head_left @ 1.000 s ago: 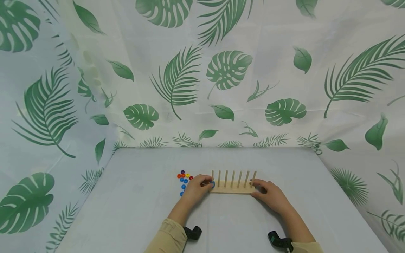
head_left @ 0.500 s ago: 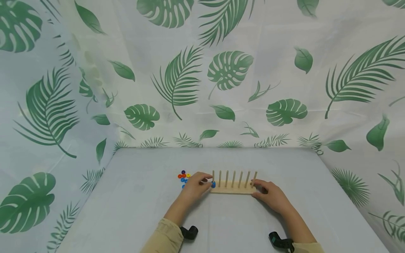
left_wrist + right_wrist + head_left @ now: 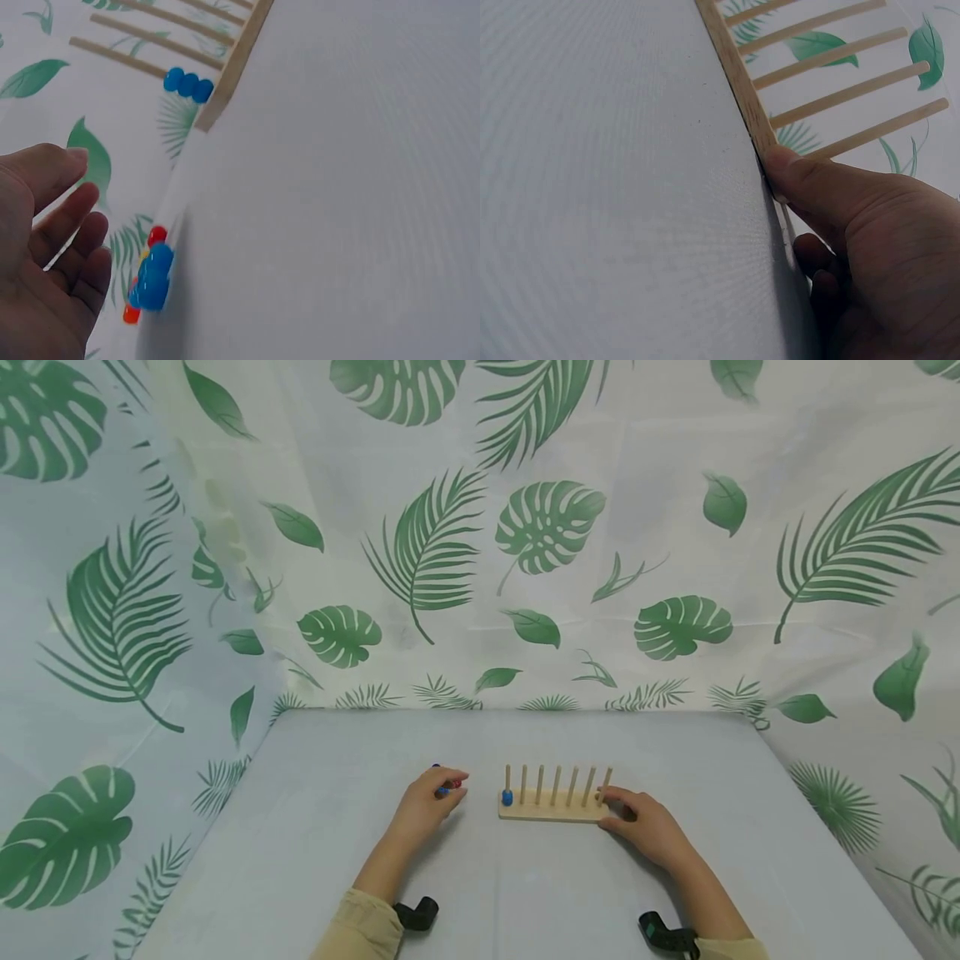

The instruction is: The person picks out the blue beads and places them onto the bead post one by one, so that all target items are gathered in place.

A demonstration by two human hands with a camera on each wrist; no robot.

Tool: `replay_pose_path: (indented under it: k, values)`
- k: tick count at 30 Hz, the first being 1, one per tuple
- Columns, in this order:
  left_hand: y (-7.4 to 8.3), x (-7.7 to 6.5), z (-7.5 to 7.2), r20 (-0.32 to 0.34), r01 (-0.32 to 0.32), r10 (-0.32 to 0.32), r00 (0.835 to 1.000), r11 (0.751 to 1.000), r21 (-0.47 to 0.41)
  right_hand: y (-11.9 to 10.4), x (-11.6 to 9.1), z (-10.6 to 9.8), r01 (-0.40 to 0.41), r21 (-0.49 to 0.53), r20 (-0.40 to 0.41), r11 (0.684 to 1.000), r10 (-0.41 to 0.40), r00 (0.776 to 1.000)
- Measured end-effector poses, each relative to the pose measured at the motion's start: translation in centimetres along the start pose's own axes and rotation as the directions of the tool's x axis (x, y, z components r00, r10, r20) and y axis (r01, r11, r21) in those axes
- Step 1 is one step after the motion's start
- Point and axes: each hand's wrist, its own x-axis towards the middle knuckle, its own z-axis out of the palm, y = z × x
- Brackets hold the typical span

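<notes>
A wooden peg board (image 3: 551, 814) with a row of upright pegs stands mid-table in the head view. Three blue beads (image 3: 188, 85) are stacked on its leftmost peg, down at the base. To the left, my left hand (image 3: 416, 806) hovers beside the loose beads (image 3: 154, 281), thumb and fingers apart with nothing between them. That hand partly hides the beads in the head view; blue, red, yellow and orange ones show in the left wrist view. My right hand (image 3: 647, 828) grips the board's right end, its thumb (image 3: 799, 169) on the near edge.
A white-covered table (image 3: 555, 885) bears everything. Leaf-printed curtains (image 3: 442, 660) rise behind it and at both sides. Black wrist devices (image 3: 417, 914) are strapped near both sleeves.
My left hand has let go of a blue bead on the leftmost peg and moved left to the loose beads. The right hand keeps its hold on the board.
</notes>
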Motion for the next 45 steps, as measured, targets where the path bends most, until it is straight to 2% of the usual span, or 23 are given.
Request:
replay_pose_path:
  k: [7,13,18,23,26,35,38,45]
  values:
    - [-1.7,-1.1,-1.4,-0.016,0.090,-0.089,0.996,0.996,0.025,-0.2,-0.1,0.1,0.002,0.006,-0.007,1.000,-0.002,1.000]
    - [-2.8,-1.8,-2.0,-0.032,0.137,-0.136,0.990,0.990,0.029,-0.2,-0.1,0.1,-0.003,0.013,-0.011,1.000,0.003,1.000]
    - [-3.5,-2.3,-2.4,-0.012,0.157,-0.157,0.988,0.987,0.031,-0.1,0.0,0.3,-0.017,0.017,-0.010,1.000,0.017,1.000]
    - [-4.1,-2.7,-2.8,0.005,0.126,-0.127,0.992,0.991,0.050,-0.1,0.0,0.3,-0.022,0.015,-0.007,1.000,0.022,1.000]
    - [-4.3,-2.8,-2.9,0.017,0.081,-0.082,0.996,0.994,0.077,-0.2,-0.1,0.3,-0.030,0.017,-0.007,0.999,0.031,1.000]
    - [-4.9,-2.6,-2.4,0.055,-0.004,-0.005,0.998,0.988,0.153,-0.1,-0.1,0.2,-0.031,0.004,-0.011,1.000,0.031,0.999]
    - [-5.0,-2.6,-2.2,0.063,-0.012,0.001,0.998,0.983,0.184,0.0,0.0,0.2,-0.028,0.007,-0.011,1.000,0.028,1.000]
    - [-5.0,-2.6,-1.8,0.066,0.015,-0.030,0.997,0.975,0.223,0.1,0.0,0.1,-0.021,0.019,-0.013,1.000,0.021,1.000]
